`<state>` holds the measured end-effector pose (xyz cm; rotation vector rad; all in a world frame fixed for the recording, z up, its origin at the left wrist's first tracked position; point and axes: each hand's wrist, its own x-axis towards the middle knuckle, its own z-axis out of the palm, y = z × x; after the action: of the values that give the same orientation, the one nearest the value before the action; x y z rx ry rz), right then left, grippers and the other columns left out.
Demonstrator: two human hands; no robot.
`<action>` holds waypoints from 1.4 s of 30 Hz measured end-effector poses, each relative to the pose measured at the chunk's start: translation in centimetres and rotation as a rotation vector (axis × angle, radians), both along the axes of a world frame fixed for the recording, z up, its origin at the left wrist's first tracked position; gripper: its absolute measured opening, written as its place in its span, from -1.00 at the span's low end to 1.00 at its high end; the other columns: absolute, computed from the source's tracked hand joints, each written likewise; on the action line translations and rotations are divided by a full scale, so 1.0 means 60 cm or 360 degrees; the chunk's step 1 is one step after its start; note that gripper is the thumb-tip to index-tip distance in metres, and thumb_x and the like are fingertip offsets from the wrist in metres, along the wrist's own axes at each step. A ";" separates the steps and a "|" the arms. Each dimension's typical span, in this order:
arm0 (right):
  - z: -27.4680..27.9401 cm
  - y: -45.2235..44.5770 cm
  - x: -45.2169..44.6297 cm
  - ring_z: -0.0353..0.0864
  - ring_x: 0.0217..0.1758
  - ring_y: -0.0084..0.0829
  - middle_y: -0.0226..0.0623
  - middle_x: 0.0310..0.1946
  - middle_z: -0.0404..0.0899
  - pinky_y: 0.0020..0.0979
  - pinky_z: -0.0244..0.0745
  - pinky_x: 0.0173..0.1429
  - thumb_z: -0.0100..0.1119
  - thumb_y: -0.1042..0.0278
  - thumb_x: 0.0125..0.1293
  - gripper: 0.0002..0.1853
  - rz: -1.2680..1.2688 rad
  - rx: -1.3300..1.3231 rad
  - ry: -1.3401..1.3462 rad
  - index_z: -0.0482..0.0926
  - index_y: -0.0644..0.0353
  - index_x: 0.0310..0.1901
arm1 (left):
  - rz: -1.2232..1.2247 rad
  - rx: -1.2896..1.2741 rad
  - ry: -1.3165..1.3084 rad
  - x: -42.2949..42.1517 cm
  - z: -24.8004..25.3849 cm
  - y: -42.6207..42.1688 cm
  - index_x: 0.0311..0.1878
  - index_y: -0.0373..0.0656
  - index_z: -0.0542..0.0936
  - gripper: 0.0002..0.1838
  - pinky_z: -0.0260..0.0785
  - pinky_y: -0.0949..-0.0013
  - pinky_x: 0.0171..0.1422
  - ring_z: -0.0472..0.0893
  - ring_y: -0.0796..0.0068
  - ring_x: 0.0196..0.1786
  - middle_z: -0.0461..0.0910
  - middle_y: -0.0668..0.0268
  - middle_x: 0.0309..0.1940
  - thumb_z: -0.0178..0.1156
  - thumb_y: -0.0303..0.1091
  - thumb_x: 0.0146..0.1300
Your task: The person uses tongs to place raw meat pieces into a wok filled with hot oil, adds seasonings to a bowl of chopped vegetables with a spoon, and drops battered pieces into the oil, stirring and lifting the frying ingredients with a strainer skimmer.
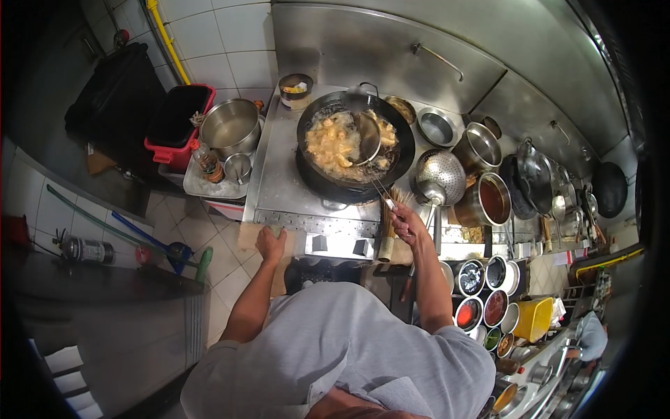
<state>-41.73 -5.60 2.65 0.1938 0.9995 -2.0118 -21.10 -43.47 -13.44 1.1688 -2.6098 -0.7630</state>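
Note:
A large black wok [305,150] stands on the steel stove, with battered golden pieces [331,142] bubbling in oil. My right hand [405,222] is closed round the handle of a wire strainer [368,137], whose round basket dips into the wok's right half. Near the stove's front edge, my left hand [271,244] rests by a folded cloth, its fingers curled and partly hidden; whether it grips the cloth is unclear. A bamboo brush [388,237] lies just left of my right hand.
On the right are a perforated ladle [440,176], a pot of red sauce [492,200] and several sauce containers [468,312]. A steel pot [230,128] and a bottle [207,162] stand left of the stove. A person [592,336] is at the far right.

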 end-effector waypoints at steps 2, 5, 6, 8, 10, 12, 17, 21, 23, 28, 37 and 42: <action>0.006 0.002 0.011 0.20 -0.77 -0.78 -0.40 -0.41 0.47 -0.71 0.11 -0.82 -0.07 0.48 0.55 -0.84 -0.0026 0.0006 0.0017 0.43 0.12 0.07 | -0.0002 0.0004 -0.0001 0.000 -0.004 0.000 0.14 -0.30 0.50 -0.33 0.40 -0.12 0.22 0.58 -0.13 0.16 0.61 -0.07 0.04 0.37 0.07 0.19; 0.013 0.007 0.023 0.20 -0.77 -0.78 -0.39 -0.40 0.47 -0.71 0.11 -0.82 -0.07 0.48 0.55 -0.83 -0.0073 0.0020 0.0039 0.41 0.11 0.10 | 0.0016 -0.0024 0.0089 0.000 -0.010 0.000 0.12 -0.29 0.52 -0.33 0.38 -0.17 0.21 0.56 -0.13 0.16 0.60 -0.05 0.03 0.37 0.10 0.17; 0.016 0.008 0.024 0.20 -0.77 -0.78 -0.39 -0.40 0.47 -0.71 0.11 -0.82 -0.06 0.47 0.55 -0.82 -0.0092 0.0027 0.0043 0.40 0.10 0.11 | 0.0016 -0.0011 0.0081 0.000 -0.009 0.000 0.13 -0.29 0.52 -0.33 0.38 -0.16 0.22 0.56 -0.12 0.17 0.60 -0.05 0.04 0.37 0.10 0.18; 0.026 0.011 0.025 0.20 -0.76 -0.78 -0.38 -0.40 0.47 -0.70 0.10 -0.81 -0.08 0.48 0.55 -0.85 -0.0084 0.0049 0.0077 0.41 0.09 0.06 | 0.0016 0.0002 0.0074 0.000 -0.006 0.001 0.14 -0.29 0.52 -0.32 0.37 -0.15 0.23 0.56 -0.12 0.18 0.60 -0.06 0.05 0.36 0.11 0.18; 0.030 0.015 0.024 0.21 -0.75 -0.77 -0.37 -0.41 0.48 -0.70 0.10 -0.80 -0.10 0.50 0.55 -0.87 -0.0077 0.0070 0.0109 0.42 0.08 0.01 | 0.0010 -0.0008 0.0007 0.000 -0.005 0.001 0.18 -0.29 0.49 -0.32 0.37 -0.13 0.25 0.56 -0.11 0.20 0.59 -0.06 0.08 0.36 0.08 0.20; 0.032 0.018 0.022 0.21 -0.75 -0.76 -0.37 -0.41 0.49 -0.70 0.07 -0.79 -0.08 0.48 0.55 -0.86 -0.0171 0.0078 0.0104 0.41 0.05 0.04 | 0.0010 0.0021 -0.0011 0.001 0.001 0.001 0.19 -0.28 0.49 -0.31 0.36 -0.14 0.25 0.55 -0.11 0.20 0.59 -0.06 0.09 0.36 0.08 0.20; 0.039 0.013 0.015 0.22 -0.74 -0.74 -0.39 -0.43 0.49 -0.68 0.04 -0.77 -0.05 0.47 0.55 -0.87 -0.0230 0.0281 0.0223 0.39 0.08 0.05 | 0.0028 -0.0044 0.0070 0.001 -0.004 0.007 0.08 -0.28 0.53 -0.36 0.37 -0.16 0.21 0.57 -0.11 0.15 0.60 -0.04 0.02 0.37 0.10 0.18; 0.021 0.008 0.012 0.23 -0.74 -0.70 -0.40 -0.44 0.50 -0.64 0.06 -0.74 -0.03 0.47 0.53 -0.83 -0.0238 0.0344 0.0324 0.39 0.12 0.08 | 0.0019 -0.0066 0.0090 0.002 -0.008 0.003 0.09 -0.28 0.53 -0.35 0.38 -0.16 0.19 0.57 -0.12 0.14 0.60 -0.04 0.01 0.38 0.10 0.16; 0.021 0.011 0.010 0.24 -0.73 -0.70 -0.40 -0.44 0.51 -0.62 0.07 -0.73 -0.02 0.47 0.53 -0.81 -0.0244 0.0462 0.0372 0.39 0.12 0.12 | 0.0025 -0.0085 0.0106 0.000 -0.011 0.005 0.09 -0.28 0.53 -0.34 0.39 -0.16 0.18 0.57 -0.12 0.14 0.60 -0.04 0.01 0.38 0.11 0.16; 0.037 0.018 0.018 0.26 -0.72 -0.69 -0.42 -0.47 0.52 -0.62 0.08 -0.70 -0.01 0.46 0.52 -0.66 -0.0155 0.0616 0.0513 0.40 0.16 0.28 | -0.0004 -0.0053 0.0043 -0.001 -0.007 0.001 0.10 -0.28 0.53 -0.34 0.40 -0.16 0.16 0.58 -0.13 0.12 0.61 -0.04 0.00 0.38 0.10 0.16; 0.058 0.024 0.023 0.26 -0.71 -0.72 -0.50 -0.47 0.50 -0.62 0.14 -0.65 0.00 0.43 0.54 -0.55 -0.0165 0.0900 0.0804 0.37 0.21 0.42 | -0.0007 -0.0062 0.0059 -0.001 -0.013 -0.001 0.12 -0.29 0.52 -0.34 0.40 -0.17 0.18 0.58 -0.13 0.13 0.61 -0.06 0.01 0.37 0.09 0.18; 0.058 0.018 0.039 0.32 -0.64 -0.72 -0.47 -0.49 0.53 -0.59 0.20 -0.59 0.00 0.42 0.54 -0.47 -0.0111 0.1247 0.1058 0.28 0.25 0.50 | -0.0019 -0.0050 0.0072 0.001 -0.017 -0.001 0.14 -0.28 0.51 -0.33 0.38 -0.19 0.19 0.57 -0.14 0.15 0.59 -0.06 0.01 0.36 0.10 0.18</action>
<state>-39.41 -4.50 6.14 -0.0409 2.2040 -1.6594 -21.03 -43.55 -14.47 1.1153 -2.5848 -0.7389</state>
